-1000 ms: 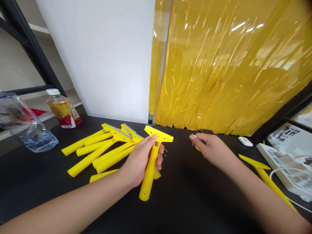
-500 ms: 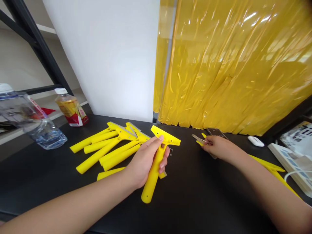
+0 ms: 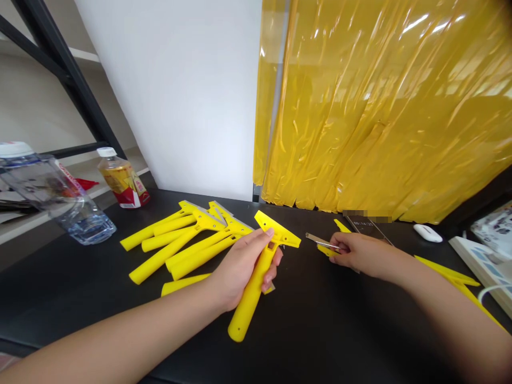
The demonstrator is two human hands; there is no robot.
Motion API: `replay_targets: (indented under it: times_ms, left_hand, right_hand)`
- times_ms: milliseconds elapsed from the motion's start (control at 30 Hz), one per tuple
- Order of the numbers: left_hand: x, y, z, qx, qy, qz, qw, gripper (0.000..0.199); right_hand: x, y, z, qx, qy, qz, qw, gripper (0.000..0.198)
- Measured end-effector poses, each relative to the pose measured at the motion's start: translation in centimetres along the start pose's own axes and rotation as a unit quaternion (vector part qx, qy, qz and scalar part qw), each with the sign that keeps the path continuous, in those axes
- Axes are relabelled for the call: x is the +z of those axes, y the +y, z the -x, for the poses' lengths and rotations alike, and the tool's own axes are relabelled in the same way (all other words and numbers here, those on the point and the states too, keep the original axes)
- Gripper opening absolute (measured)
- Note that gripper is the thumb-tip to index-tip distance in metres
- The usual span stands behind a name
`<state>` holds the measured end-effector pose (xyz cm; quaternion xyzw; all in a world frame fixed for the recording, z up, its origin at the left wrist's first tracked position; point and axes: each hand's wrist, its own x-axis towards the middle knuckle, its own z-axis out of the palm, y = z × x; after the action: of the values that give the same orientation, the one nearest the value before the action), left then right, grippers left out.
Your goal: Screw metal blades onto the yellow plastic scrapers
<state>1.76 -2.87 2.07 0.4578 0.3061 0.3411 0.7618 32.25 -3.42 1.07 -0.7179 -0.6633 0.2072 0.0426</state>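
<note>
My left hand is closed around a yellow scraper handle. The scraper's wide head points up and away, with small holes and no blade visible on it. To the right, my right hand pinches a thin metal blade, which sticks out leftward toward the scraper head. Just under the blade a yellow plastic piece shows; whether the fingers hold it too, I cannot tell. Behind that hand lies another yellow piece. Several yellow scrapers with metal edges lie piled left of my left hand.
A phone lies behind my right hand, near a white earphone case. Yellow parts and a white power strip lie at right. Two bottles, one clear and one with a red label, stand at left.
My right hand has shifted slightly toward me, and the blade in it now reaches farther left, nearer the scraper head. The left hand keeps its hold, with the scraper slightly nearer.
</note>
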Motion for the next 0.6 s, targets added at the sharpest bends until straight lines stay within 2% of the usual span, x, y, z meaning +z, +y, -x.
replay_targets:
  times_ms: [133, 400, 467, 600]
  left_hand:
    - [0.0, -0.1, -0.1, 0.001, 0.002, -0.014, 1.0, 0.041]
    - [-0.1, -0.2, -0.1, 0.0, -0.002, -0.025, 1.0, 0.034]
    - [-0.1, -0.2, -0.1, -0.001, 0.0, -0.026, 1.0, 0.033]
    - [-0.1, -0.1, 0.0, -0.006, -0.007, -0.03, 1.0, 0.034]
  right_hand:
    - [-0.3, 0.1, -0.2, -0.022, -0.011, -0.029, 0.999, 0.02]
    - [-0.2, -1.4, 1.0, -0.121, -0.069, -0.09, 0.986, 0.028]
    - [0.1, -1.5, 0.8, -0.116, -0.053, -0.093, 0.988, 0.028]
    - [0.2, -0.7, -0.6, -0.064, 0.044, -0.076, 0.994, 0.026]
